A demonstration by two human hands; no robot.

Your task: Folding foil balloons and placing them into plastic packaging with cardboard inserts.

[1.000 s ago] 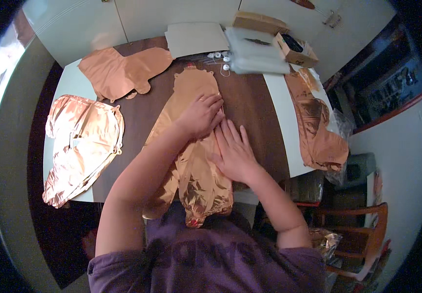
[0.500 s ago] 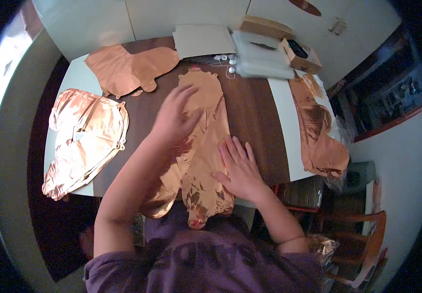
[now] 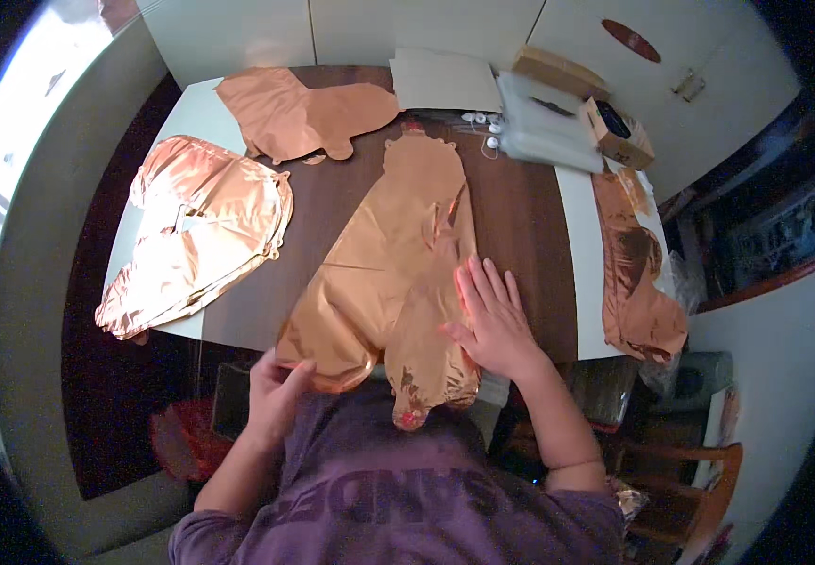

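Note:
A flat, uninflated copper-coloured foil balloon (image 3: 360,254) lies lengthwise on the table in front of me, two lobes pointing toward my body. My left hand (image 3: 278,391) is at the lower left lobe, its thumb and fingers closed on the foil's edge. On the balloon's right edge my right hand (image 3: 500,325) rests flat, fingers stretched out, palm down partly on the foil and partly on the table. The right lobe looks creased, with a small tab hanging over the near edge.
More flat foil balloons lie around: a shiny stack (image 3: 210,235) at left, one piece (image 3: 304,113) at the back left, another (image 3: 629,273) at right. Behind are a white board (image 3: 445,83), clear plastic bags (image 3: 539,122) and a cardboard box (image 3: 619,137). A wooden chair (image 3: 723,485) stands right.
My left hand has moved from above the balloon's upper part down to its lower left lobe, which now lies spread out leftward. My right hand stays on the right edge. The view has shifted slightly.

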